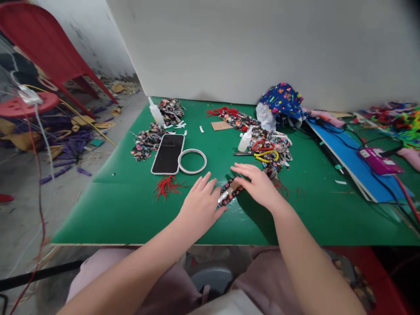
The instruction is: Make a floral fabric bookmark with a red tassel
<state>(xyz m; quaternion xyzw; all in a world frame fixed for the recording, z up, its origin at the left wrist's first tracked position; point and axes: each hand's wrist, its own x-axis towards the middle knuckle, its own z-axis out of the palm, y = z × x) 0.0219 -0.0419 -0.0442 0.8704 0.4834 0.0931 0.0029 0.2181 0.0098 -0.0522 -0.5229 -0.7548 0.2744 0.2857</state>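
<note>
A narrow floral fabric strip (226,192) lies on the green tabletop between my hands, with a brown card piece (234,188) and a shiny white strip (223,197) on it. My left hand (201,203) rests at its left end, palm down with the fingers stretched out. Over its right end is my right hand (257,183), fingers extended and apart; whether its fingertips press the fabric I cannot tell. Beyond my left hand lie a white tape roll (192,172), a phone (168,154) and a bunch of red threads (167,187).
Scissors (265,153) with red and yellow handles lie on floral scraps beside a glue bottle (244,141). Another glue bottle (156,113) stands at the back left. To the right are a blue folder (348,157), a purple box (379,161) and cables. A white panel (256,48) borders the back.
</note>
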